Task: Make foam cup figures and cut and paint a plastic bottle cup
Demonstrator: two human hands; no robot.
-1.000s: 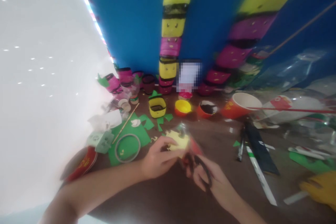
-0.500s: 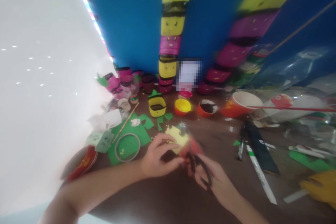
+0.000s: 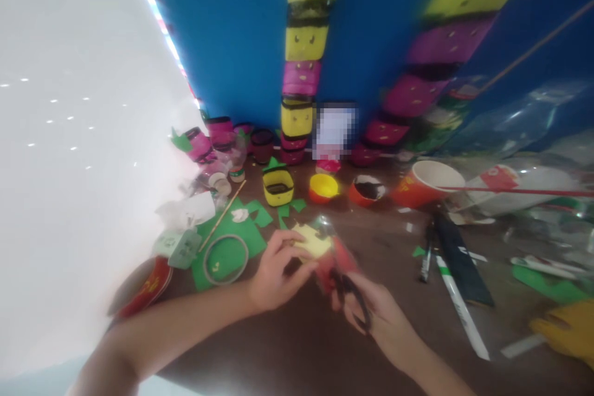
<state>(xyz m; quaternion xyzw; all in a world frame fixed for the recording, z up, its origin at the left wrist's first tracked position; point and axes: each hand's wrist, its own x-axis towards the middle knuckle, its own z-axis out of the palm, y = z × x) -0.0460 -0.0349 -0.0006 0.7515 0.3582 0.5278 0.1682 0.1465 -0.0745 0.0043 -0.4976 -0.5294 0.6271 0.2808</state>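
My left hand [image 3: 276, 275] is closed on a pale yellow sheet [image 3: 313, 240] with notched edges, thumb and fingers pinching its near side. In my right hand [image 3: 378, 309] is a pair of scissors, whose dark handle loop [image 3: 361, 303] shows at the palm. Their blades are blurred and partly hidden near the sheet. A red piece [image 3: 343, 255] lies beside the sheet, close to the right fingers; its kind cannot be made out. Beyond the hands stand a yellow cut-down pot [image 3: 278, 190] with a black rim, a yellow paint cup [image 3: 323, 187] and a dark paint cup [image 3: 366, 189].
Green sheets [image 3: 260, 244] and a clear tape ring [image 3: 226, 260] lie left. To the right are a white marker [image 3: 461, 309], a dark flat case [image 3: 468, 266] and a large paper cup [image 3: 427, 182]. Painted pots [image 3: 297, 117] stack against the blue wall.
The scissors and right hand have shifted slightly down and away from the left hand. The left fingers have moved slightly upward on the yellow sheet.
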